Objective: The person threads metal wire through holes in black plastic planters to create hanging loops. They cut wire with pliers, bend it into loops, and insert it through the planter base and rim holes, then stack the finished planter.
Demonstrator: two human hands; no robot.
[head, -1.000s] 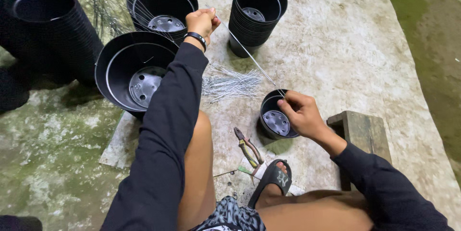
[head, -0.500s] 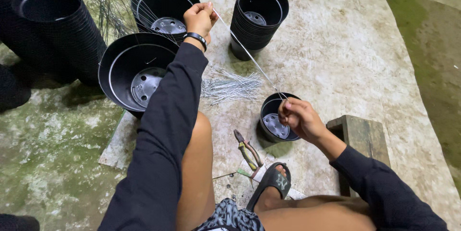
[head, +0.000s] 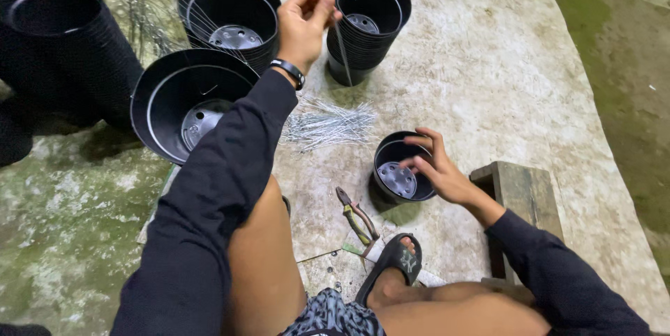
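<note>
A person is sitting over a stained concrete slab (head: 488,85) bordered by mossy, damp ground (head: 63,210). The left hand (head: 303,25) is pinching a thin wire (head: 342,46) above a stack of black pots (head: 366,22), while the right hand (head: 436,165) is hovering with fingers spread over the rim of a small black pot (head: 398,175) standing on the slab. A bundle of cut wires (head: 324,123) is lying near this pot, pliers (head: 357,216) are resting beside the sandalled foot (head: 391,273), and a wooden block (head: 520,193) is sitting to the right.

Stacks of black pots (head: 63,43) fill the upper left of the frame. Pliers (head: 357,216) lie at lower centre, beside a black sandal (head: 392,266). A wooden block (head: 520,193) sits right.
</note>
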